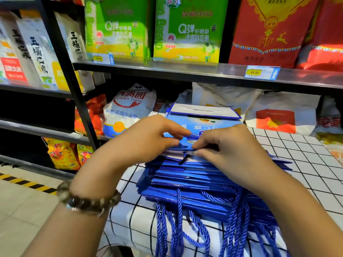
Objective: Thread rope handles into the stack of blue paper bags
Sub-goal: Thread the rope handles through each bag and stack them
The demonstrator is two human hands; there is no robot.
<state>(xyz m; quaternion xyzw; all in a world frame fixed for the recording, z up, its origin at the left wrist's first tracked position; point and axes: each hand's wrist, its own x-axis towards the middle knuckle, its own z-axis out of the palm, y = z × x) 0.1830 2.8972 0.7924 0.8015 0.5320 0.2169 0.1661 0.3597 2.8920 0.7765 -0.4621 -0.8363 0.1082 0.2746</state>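
Observation:
A stack of flat blue paper bags lies on a table with a white grid-patterned cloth. The top bag lies with its near edge under my fingers. My left hand pinches that edge from the left. My right hand pinches a blue rope handle at the same edge, fingers curled. The rope's black tip pokes out below the edge. Several blue rope handles hang from the lower bags over the table's front.
Black shop shelves stand behind and to the left, filled with green boxes, red bags and flour sacks. White sacks lean just behind the stack. A beaded bracelet circles my left wrist. Yellow-black floor tape runs at left.

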